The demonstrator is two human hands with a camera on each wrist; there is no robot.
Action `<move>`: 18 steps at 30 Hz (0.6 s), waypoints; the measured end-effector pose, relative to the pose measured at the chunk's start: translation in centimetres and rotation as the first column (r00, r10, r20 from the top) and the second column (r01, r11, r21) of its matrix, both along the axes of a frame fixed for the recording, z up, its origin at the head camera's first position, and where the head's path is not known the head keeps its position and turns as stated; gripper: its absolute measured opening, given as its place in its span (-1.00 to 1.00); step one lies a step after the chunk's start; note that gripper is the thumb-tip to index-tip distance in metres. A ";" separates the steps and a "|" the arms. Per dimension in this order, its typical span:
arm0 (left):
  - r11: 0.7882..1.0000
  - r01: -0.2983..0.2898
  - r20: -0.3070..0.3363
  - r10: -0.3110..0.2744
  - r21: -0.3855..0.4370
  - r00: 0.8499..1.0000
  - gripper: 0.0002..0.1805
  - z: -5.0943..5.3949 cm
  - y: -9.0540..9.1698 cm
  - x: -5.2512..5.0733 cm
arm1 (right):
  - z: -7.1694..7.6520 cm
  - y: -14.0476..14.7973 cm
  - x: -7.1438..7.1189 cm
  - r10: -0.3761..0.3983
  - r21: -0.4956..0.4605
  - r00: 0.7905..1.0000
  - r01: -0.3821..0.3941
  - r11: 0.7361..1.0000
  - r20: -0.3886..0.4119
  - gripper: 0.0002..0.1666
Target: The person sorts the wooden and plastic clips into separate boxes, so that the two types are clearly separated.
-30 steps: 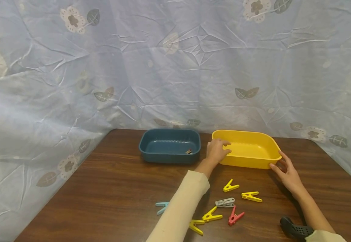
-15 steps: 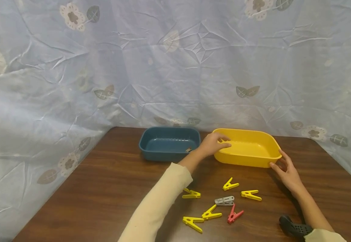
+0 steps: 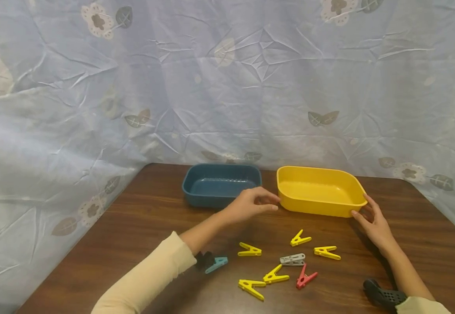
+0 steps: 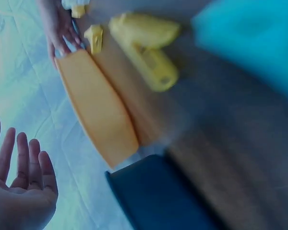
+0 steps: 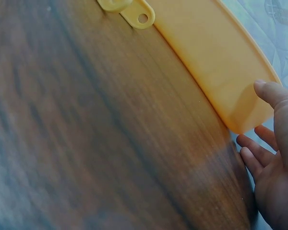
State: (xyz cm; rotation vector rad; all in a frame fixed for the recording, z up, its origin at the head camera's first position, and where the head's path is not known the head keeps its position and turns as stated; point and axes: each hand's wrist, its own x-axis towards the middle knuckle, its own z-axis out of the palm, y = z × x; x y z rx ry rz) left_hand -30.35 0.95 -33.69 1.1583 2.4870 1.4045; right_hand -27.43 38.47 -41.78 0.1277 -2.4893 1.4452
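Note:
My left hand (image 3: 251,205) hovers in front of the blue bin's right side, fingertips close to the left front corner of a yellow plastic bin (image 3: 317,209). The left wrist view shows its fingers straight and apart, with nothing held. At the yellow bin's right front corner rests my right hand (image 3: 376,226), thumb against the front wall and relaxed fingers by the right end. Nearer on the wooden table lie several yellow clothespins (image 3: 250,250), a grey clothespin (image 3: 292,260), a red clothespin (image 3: 305,276) and a light-blue clothespin (image 3: 216,264), all loose.
The dark blue bin (image 3: 211,200) stands left of the yellow one, its right front part covered by my left hand. A black perforated strap (image 3: 384,298) is at my right wrist. A flowered curtain (image 3: 227,87) hangs behind the table (image 3: 125,244).
My left hand has drawn back leftward and toward me, off the yellow bin's left rim, uncovering that end. The right hand stays at its corner. The bins look unmoved.

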 end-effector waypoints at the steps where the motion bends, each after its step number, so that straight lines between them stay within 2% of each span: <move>1: 1.000 -0.003 0.006 0.003 0.006 1.000 -0.70 -0.3 -0.7 0.6 | 0.0 0.0 0.0 -0.001 0.000 1.000 0.001 1.000 0.001 -0.14; 3: 1.000 -0.020 0.023 0.020 0.011 1.000 -0.71 -0.5 -2.0 2.2 | 0.0 -0.1 0.0 -0.003 0.003 1.000 0.003 1.000 0.004 -0.14; 7: 0.999 -0.038 0.070 0.035 0.035 0.997 -0.74 -0.4 -4.3 5.6 | 0.0 -0.1 0.1 -0.010 0.018 1.000 0.010 1.000 0.014 -0.14; 9: 0.997 -0.051 0.087 0.046 0.052 0.995 -0.75 -0.6 -5.3 6.9 | 0.1 -0.1 0.1 -0.015 0.030 1.000 0.014 0.999 0.016 -0.14; 12: 0.994 -0.075 0.092 0.068 0.085 0.993 -0.75 -2.2 -6.7 7.5 | 0.1 -0.1 0.0 -0.017 0.038 1.000 0.017 0.999 0.011 -0.14; 15: 0.990 -0.109 0.070 0.102 0.095 0.992 -0.75 -4.2 -8.1 7.3 | 0.1 -0.1 0.0 -0.009 0.024 1.000 0.008 1.000 0.006 -0.15; 18: 0.989 -0.133 0.047 0.130 0.065 0.990 -0.72 -5.9 -9.6 7.1 | 0.1 -0.1 0.0 -0.008 0.021 1.000 0.008 1.000 0.005 -0.15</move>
